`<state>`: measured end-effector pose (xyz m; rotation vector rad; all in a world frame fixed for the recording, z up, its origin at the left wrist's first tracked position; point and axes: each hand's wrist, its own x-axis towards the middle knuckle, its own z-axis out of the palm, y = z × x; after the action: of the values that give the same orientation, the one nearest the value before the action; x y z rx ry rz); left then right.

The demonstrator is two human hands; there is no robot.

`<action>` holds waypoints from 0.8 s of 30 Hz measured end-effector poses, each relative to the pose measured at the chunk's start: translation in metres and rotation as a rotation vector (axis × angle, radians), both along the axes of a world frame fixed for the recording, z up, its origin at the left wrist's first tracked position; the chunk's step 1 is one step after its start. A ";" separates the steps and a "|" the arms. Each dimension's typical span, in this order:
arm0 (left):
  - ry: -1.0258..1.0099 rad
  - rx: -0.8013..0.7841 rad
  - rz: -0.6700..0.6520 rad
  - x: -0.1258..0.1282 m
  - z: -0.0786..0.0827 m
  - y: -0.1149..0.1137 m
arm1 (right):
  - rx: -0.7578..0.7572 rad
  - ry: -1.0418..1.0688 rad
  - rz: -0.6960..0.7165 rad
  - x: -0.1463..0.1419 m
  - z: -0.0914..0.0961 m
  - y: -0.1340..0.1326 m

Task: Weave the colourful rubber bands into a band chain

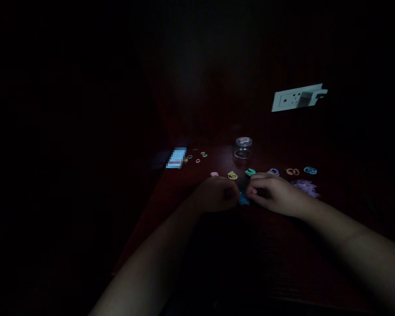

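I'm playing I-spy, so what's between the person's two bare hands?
In the head view, a small blue ragged-edged piece, material unclear, shows between the bare left hand and bare right hand.

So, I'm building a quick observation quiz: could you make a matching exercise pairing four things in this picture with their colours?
Things:
1. Jar
2. Wall socket
3. Small pile between the left hand and right hand
4. Heap beside the right wrist

Colours:
A. Purple
B. Clear
C. Blue
D. White

Pairs: 1-B, 2-D, 3-C, 4-A
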<state>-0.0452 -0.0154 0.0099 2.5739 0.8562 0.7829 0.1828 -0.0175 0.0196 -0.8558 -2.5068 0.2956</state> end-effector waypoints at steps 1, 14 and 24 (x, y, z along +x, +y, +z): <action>0.005 -0.011 0.000 0.000 0.001 0.000 | -0.001 0.004 0.002 0.000 0.000 0.000; 0.000 -0.029 0.030 0.002 -0.001 0.001 | -0.006 -0.007 0.000 0.002 -0.003 0.003; 0.030 -0.033 0.021 0.003 0.001 0.000 | -0.003 -0.002 0.014 0.000 0.000 -0.001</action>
<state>-0.0421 -0.0151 0.0113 2.5580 0.8996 0.7320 0.1832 -0.0186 0.0200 -0.8404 -2.5157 0.3036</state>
